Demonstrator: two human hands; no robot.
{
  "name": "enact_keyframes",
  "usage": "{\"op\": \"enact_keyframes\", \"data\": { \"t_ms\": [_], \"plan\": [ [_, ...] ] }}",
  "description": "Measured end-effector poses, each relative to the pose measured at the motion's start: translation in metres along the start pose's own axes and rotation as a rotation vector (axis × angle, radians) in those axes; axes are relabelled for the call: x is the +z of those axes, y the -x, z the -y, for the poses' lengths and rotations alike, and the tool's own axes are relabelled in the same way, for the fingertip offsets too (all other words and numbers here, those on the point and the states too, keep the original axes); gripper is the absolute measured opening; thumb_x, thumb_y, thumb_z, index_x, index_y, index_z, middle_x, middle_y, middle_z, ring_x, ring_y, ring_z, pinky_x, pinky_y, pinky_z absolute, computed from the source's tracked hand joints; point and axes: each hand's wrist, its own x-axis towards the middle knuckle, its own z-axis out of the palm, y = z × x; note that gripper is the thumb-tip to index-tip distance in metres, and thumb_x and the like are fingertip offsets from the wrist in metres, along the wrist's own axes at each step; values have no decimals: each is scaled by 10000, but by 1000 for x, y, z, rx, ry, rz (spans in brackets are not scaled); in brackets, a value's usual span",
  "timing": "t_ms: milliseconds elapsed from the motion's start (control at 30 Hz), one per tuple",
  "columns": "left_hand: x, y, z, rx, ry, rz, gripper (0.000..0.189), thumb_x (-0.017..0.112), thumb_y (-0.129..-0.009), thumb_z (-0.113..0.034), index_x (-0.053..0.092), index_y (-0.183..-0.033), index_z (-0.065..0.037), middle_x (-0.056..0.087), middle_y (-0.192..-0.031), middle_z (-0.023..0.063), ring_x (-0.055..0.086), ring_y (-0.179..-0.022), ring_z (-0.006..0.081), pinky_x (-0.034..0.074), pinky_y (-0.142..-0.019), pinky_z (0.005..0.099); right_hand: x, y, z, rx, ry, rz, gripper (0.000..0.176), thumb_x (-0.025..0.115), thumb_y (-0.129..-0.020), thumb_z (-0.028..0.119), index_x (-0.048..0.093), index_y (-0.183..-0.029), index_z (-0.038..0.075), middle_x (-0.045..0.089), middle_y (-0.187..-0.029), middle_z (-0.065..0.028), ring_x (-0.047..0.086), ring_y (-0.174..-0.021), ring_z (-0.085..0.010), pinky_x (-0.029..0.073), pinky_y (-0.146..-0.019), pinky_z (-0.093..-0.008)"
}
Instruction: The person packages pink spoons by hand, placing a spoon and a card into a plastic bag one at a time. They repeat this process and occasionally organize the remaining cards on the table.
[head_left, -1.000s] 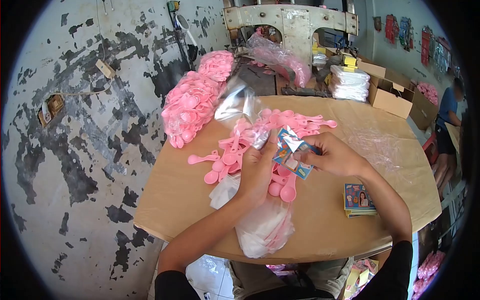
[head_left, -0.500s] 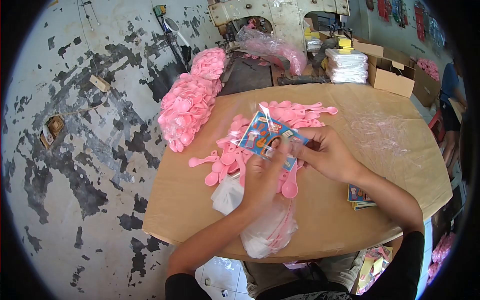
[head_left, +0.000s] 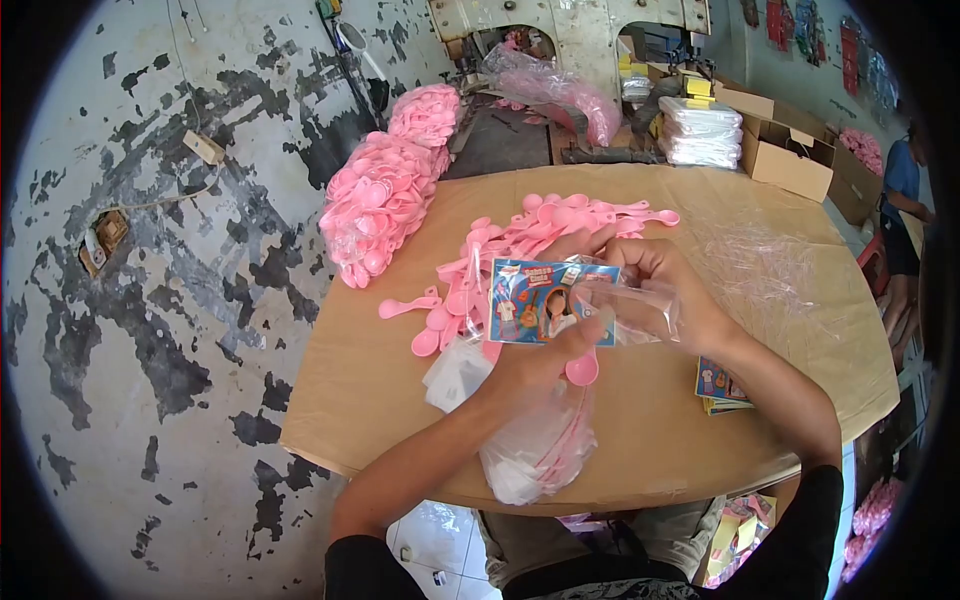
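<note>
My left hand (head_left: 548, 362) grips a blue printed card (head_left: 520, 301) with its thumb across the lower right part; the card lies level, its picture side up, in a clear plastic bag. At the card's right, my right hand (head_left: 668, 285) has its fingers curled round the clear bag (head_left: 645, 308). Behind and left of both hands spreads a heap of pink measuring spoons (head_left: 540, 222). One pink spoon (head_left: 582, 368) shows just below the card. Under my left wrist are clear plastic bags (head_left: 535, 455) on the brown table (head_left: 660, 430).
A stack of blue cards (head_left: 720, 385) lies beside my right forearm. Loose clear wrap (head_left: 760, 265) is on the right of the table. Packed pink spoons (head_left: 378, 200) stand at the left edge. Bag stacks (head_left: 700, 132) and an open carton (head_left: 790, 160) are behind. A person (head_left: 900, 190) is far right.
The card has turned from tilted to nearly level, facing up. My right hand has moved slightly up and right, and the clear bag now stretches out to the right of the card.
</note>
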Motion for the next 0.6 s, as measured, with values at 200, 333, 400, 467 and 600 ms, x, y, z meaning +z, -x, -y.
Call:
{"op": "enact_keyframes", "data": {
  "t_ms": [200, 333, 400, 467, 600],
  "plan": [
    [2, -7, -16, 15, 185, -153, 561, 746, -770, -20, 453, -1247, -64, 542, -1270, 85, 567, -1070, 146, 517, -851, 286, 0, 3, 12, 76, 22, 77, 223, 642, -923, 222, 676, -1021, 25, 642, -960, -12, 557, -743, -41, 482, -591, -229],
    [-6, -5, -12, 72, 124, -13, 564, 754, -726, 33, 463, -1196, -79, 507, -1320, 123, 538, -1130, 164, 506, -892, 312, -10, 4, 5, 148, 218, 168, 220, 641, -894, 178, 674, -1056, 34, 656, -873, -54, 601, -794, -106, 496, -666, -273],
    [-19, -6, -11, 112, 179, -59, 520, 726, -743, 53, 479, -1177, -90, 514, -1315, 132, 504, -1188, 183, 483, -935, 329, -20, 1, 16, 100, 274, 341, 219, 654, -861, 160, 676, -1034, 27, 656, -871, -98, 619, -846, -172, 503, -729, -324],
    [-25, -13, -15, 171, 238, -89, 474, 691, -769, 74, 493, -1164, -98, 520, -1314, 144, 479, -1243, 214, 460, -975, 350, -26, -1, 16, -41, 581, 424, 215, 666, -831, 152, 675, -1004, 24, 643, -919, -137, 616, -914, -243, 492, -796, -377],
    [-41, -16, -14, 162, 229, -113, 419, 656, -817, 64, 494, -1170, -91, 529, -1319, 161, 478, -1280, 274, 417, -1040, 406, -39, -2, -37, -251, 1230, 296, 259, 685, -806, 155, 645, -1011, 1, 542, -1125, -163, 517, -1083, -342, 455, -915, -438]
  ]
}}
